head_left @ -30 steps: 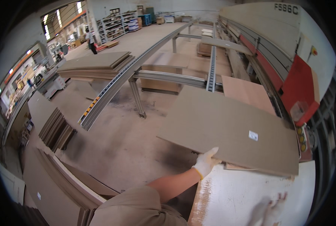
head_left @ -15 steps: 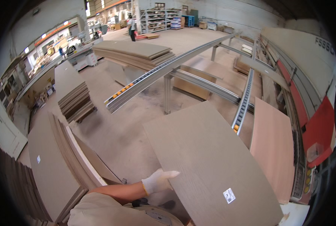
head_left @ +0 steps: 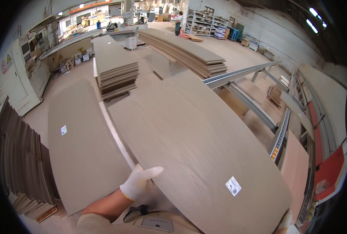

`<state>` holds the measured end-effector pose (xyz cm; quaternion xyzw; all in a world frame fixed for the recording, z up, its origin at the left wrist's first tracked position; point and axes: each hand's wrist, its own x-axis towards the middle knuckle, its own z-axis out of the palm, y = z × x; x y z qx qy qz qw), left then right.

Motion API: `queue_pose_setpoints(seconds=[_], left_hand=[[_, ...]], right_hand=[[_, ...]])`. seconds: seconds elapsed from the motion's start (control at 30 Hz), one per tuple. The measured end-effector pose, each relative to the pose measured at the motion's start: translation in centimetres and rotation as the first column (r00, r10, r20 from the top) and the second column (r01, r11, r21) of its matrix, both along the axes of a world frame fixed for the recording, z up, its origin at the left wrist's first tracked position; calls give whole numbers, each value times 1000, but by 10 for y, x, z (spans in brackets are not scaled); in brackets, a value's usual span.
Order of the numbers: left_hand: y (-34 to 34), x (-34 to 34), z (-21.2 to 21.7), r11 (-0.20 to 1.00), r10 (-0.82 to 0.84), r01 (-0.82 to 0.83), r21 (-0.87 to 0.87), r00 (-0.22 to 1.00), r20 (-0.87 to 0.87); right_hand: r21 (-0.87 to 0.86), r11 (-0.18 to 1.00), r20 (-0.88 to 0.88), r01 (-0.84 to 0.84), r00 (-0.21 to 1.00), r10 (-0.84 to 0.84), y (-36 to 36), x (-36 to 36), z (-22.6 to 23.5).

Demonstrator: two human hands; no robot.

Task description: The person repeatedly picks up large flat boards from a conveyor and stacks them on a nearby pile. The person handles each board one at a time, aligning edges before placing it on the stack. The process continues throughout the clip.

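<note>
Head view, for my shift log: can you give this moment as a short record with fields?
setting: workshop floor with board stacks
left hand: white-gloved left hand grips the near left edge of the large beige wood-grain panel
right hand: only a gloved tip at the panel's lower right corner
panel mark: small white sticker
beside it: second flat beige panel at its left
behind: stacked grey-brown boards on a cart

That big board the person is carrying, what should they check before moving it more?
1. Left hand on the board edge: ok, glove grips it.
2. Right hand grip: cannot tell, only a glove tip shows at the lower edge.
3. Board whole, label facing up: ok.
4. Other panel alongside kept apart: cannot tell, edges look very close.
5. Stack ahead out of the way: ok.
</note>
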<state>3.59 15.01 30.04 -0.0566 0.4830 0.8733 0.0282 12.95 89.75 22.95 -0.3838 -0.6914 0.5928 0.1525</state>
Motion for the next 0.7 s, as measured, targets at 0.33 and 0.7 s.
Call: queue_pose_setpoints(seconds=[0.33, 0.7], left_hand=[[-197, 138, -39, 799, 500, -541, 262, 840, 210], [-296, 130, -102, 585, 706, -734, 345, 670, 228]], right_hand=[[156, 956, 108, -249, 966, 234, -214, -121, 36], [-7, 916, -47, -402, 915, 401, -395, -128, 62]])
